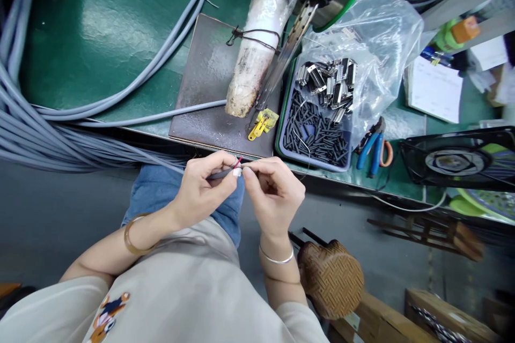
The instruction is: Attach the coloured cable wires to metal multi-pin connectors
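Note:
My left hand (207, 187) pinches a grey cable (219, 174) close to its end, just off the table's front edge. Red and white wire ends (238, 163) stick out of the cable between my two hands. Thumb and forefinger of my right hand (273, 190) are pressed together at these wires; which wire they grip is too small to tell. Beyond my hands, a dark metal plate (205, 69) bears a small yellow clip-like piece (260, 125) and another grey cable end, near a wrapped white tube (253, 59).
A blue-grey bin (316, 163) of black sleeves and metal connectors stands right of the plate. Further right lie pliers (376, 150) and a black fan (454, 161). Bundled grey cables (80, 144) hang along the left edge. A woven stool (332, 278) stands below right.

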Action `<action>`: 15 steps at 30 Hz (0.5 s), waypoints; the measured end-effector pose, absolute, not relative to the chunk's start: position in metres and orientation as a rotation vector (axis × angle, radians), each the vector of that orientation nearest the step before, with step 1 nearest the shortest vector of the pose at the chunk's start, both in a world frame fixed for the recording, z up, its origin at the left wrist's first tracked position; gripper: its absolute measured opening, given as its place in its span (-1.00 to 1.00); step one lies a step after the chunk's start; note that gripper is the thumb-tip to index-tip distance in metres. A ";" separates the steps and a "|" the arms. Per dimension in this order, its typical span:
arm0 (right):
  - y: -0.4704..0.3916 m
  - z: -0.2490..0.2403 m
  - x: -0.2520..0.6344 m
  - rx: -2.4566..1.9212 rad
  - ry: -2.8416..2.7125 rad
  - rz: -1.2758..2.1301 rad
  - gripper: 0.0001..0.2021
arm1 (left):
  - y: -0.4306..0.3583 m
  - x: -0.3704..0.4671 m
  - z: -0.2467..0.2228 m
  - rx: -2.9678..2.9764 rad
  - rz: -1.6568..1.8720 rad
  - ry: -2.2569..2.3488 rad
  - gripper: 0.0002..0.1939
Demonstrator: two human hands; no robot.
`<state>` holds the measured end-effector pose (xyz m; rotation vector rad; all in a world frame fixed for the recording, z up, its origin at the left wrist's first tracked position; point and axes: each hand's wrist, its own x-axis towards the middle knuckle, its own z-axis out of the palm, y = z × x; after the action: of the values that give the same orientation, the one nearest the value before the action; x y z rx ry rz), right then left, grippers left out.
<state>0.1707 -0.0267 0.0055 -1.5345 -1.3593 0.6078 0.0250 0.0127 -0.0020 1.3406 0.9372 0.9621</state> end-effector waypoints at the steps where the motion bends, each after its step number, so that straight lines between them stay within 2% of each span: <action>1: -0.026 0.007 0.172 -1.538 -1.338 0.594 -0.88 | 0.013 0.025 -0.001 1.323 0.973 0.941 -0.86; 6: -0.022 0.011 0.183 -1.517 -1.105 0.616 -0.81 | 0.019 0.024 0.001 1.121 1.025 0.897 -0.85; 10: -0.025 0.011 0.181 -1.554 -1.262 0.641 -0.84 | 0.024 0.023 0.001 1.074 1.031 0.868 -0.87; 15: -0.033 0.007 0.172 -1.510 -1.420 0.505 -0.80 | 0.024 0.022 0.000 1.092 1.034 0.902 -0.78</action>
<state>0.1723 -0.0332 0.0066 -1.5098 -1.4197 0.5050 0.0224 0.0237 -0.0002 1.0921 0.9021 1.0341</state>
